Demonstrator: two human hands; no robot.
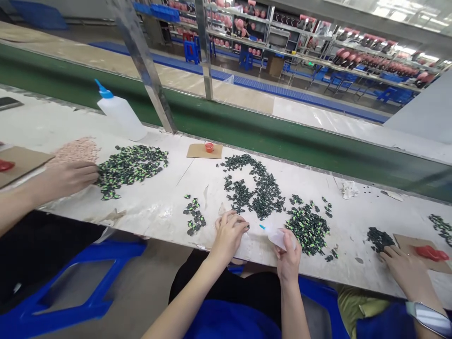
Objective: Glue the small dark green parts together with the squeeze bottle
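Near the front edge of the white table, my left hand (228, 235) is closed, its fingertips pinched on a small dark piece (247, 227). To its right, my right hand (290, 252) grips a small white squeeze bottle (277, 237). The bottle lies tilted, its blue tip (262, 227) pointing left toward my left hand, a short gap away. Behind both hands spreads a pile of small dark green pieces (263, 193). Beside my right hand is a heap of dark pieces with bright green marks (307, 228). A smaller group of similar pieces (194, 216) lies left of my left hand.
A large white bottle with a blue cap (122, 115) stands at the back left. A red cup (209, 147) sits on cardboard (195, 151). Co-workers' hands reach in at left (72, 179) and right (406, 268). A metal post (144, 61) rises behind the table; a green conveyor (247, 122) runs beyond.
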